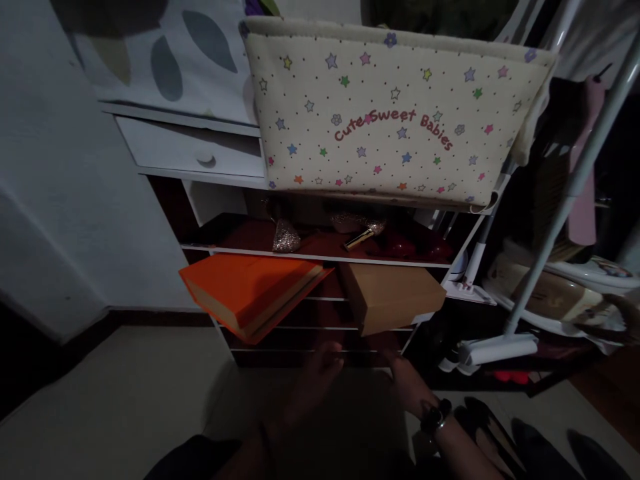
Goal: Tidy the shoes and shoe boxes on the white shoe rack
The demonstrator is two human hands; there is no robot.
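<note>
Below star-print bin (pixel 395 113), jutting orange box (pixel 257 287), brown box (pixel 397 297), fingers (pixel 332 348) half-curled, hold unclear in darkness

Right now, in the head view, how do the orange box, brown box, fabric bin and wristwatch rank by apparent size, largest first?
1. Fabric bin
2. Orange box
3. Brown box, only somewhat smaller
4. Wristwatch

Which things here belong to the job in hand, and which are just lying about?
Likely job (nearest the left hand and right hand; too dark to see any grip):
orange rectangular box
brown cardboard box

Just lying about:
cream star-printed fabric basket
glittery gold-toned shoe
white cylindrical roller on a long grey pole
</note>
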